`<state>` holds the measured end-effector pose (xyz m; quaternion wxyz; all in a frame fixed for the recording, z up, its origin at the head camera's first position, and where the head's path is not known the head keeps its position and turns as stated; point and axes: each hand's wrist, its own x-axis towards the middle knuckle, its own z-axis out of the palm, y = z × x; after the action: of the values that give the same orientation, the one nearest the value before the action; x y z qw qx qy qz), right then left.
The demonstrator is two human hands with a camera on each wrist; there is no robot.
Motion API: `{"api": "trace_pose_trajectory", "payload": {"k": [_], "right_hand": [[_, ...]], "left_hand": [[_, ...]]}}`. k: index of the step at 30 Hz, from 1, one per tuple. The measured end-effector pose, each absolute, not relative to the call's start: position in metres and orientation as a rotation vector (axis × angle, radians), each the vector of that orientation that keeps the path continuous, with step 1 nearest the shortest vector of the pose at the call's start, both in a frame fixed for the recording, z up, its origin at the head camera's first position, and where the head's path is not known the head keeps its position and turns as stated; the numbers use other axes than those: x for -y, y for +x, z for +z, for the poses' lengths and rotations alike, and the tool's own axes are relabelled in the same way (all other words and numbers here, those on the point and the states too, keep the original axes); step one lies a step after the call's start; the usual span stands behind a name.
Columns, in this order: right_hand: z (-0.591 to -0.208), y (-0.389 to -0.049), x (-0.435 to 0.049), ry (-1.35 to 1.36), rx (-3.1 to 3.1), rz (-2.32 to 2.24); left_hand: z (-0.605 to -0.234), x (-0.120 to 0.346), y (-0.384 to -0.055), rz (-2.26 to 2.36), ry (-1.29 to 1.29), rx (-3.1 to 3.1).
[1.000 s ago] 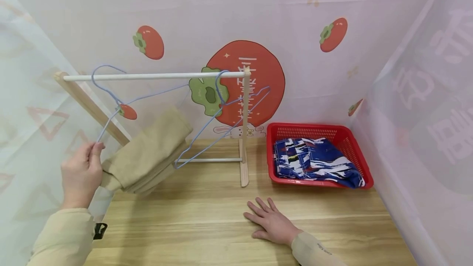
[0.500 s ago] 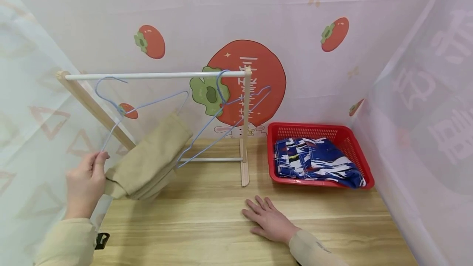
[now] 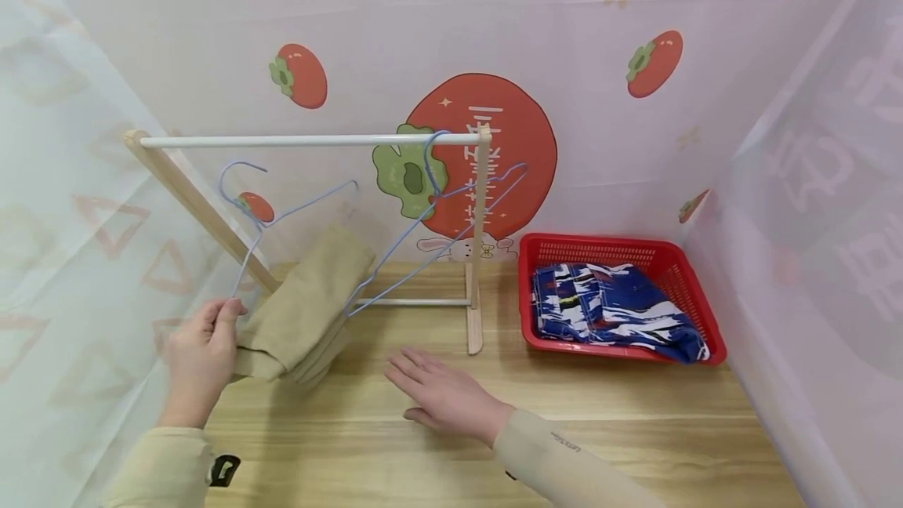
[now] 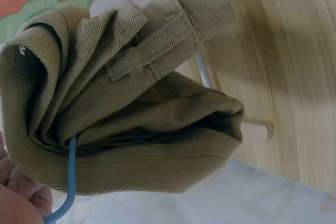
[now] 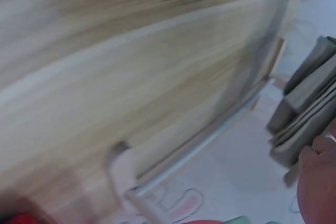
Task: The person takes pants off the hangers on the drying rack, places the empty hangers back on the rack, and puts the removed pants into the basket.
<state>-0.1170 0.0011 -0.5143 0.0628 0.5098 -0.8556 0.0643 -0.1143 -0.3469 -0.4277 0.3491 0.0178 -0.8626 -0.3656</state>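
Note:
My left hand [image 3: 201,355] pinches the lower left corner of a blue wire hanger [image 3: 262,224]. Folded khaki trousers [image 3: 310,296] hang over the hanger's lower part, tilted down toward the hand. In the left wrist view the hanger wire [image 4: 72,171] runs into the folds of the trousers [image 4: 131,87]. The hanger's hook is below the white rail [image 3: 282,141] in the head view. With fingers extended, my right hand [image 3: 444,394] holds nothing and is over the table, to the right of the trousers. Its palm side is hidden in the head view.
A second blue hanger [image 3: 435,194] hangs bare at the right end of the wooden-ended rack. To its right, a red basket [image 3: 525,281] holds a folded blue and white patterned garment [image 3: 614,304]. Printed cloth walls enclose the wooden table [image 3: 395,461] behind and at both sides.
The left hand has lowered the hanger and trousers and shifted them right; the hook has dropped from the rail's height to below it. My right hand has moved left across the table.

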Motion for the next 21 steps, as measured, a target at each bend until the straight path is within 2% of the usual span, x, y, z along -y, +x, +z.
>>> {"api": "trace_pose_trajectory", "payload": {"k": [10, 21], "right_hand": [[-0.484, -0.119, 0.051, 1.522, 2.497, 0.239], [-0.481, -0.123, 0.091, 1.339, 2.324, 0.445]], "left_hand": [[-0.416, 0.313, -0.107, -1.312, 0.273, 2.329], [-0.398, 0.269, -0.099, -1.857, 0.263, 2.148]]}}
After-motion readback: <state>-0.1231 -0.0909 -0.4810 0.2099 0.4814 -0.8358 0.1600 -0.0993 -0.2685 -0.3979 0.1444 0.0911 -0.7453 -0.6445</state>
